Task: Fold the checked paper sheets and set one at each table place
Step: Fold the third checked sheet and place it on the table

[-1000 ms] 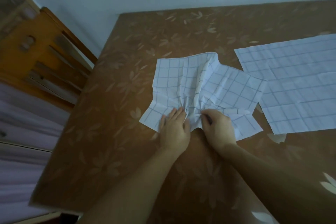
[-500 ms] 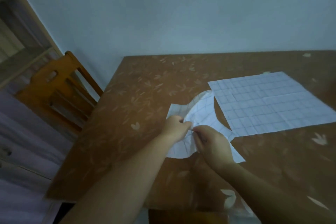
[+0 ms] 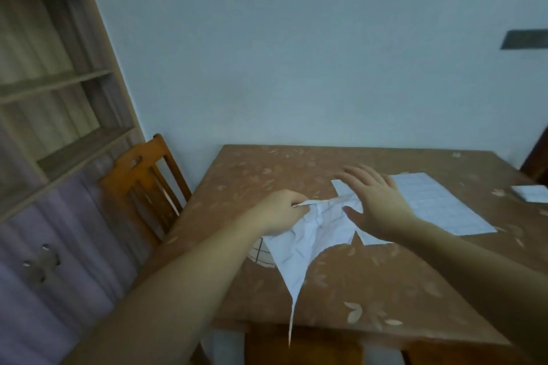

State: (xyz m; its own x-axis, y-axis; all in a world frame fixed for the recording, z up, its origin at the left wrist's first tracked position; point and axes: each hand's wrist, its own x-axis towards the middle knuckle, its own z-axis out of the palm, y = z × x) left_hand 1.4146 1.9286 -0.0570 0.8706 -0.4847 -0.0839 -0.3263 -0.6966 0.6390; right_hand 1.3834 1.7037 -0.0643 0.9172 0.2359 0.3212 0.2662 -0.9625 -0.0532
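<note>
A crumpled checked paper sheet [image 3: 308, 234] hangs lifted over the brown table [image 3: 370, 284], one corner drooping past the near edge. My left hand [image 3: 281, 210] pinches its gathered top. To the right, just above the sheet, my right hand [image 3: 376, 201] hovers with fingers spread and holds nothing. A second checked sheet [image 3: 439, 204] lies flat on the table behind my right hand, partly hidden by it. A small white folded piece [image 3: 530, 192] rests at the table's far right edge.
A wooden chair [image 3: 142, 184] stands at the table's left side. Shelving [image 3: 50, 83] over a pale cabinet [image 3: 44, 261] fills the left wall. The table's far side meets a plain wall. A dark chair back [image 3: 536, 157] shows at the right edge.
My view has tilted up. The left hand has lifted the gathered sheet off the table. The right hand has let go of it and opened above it.
</note>
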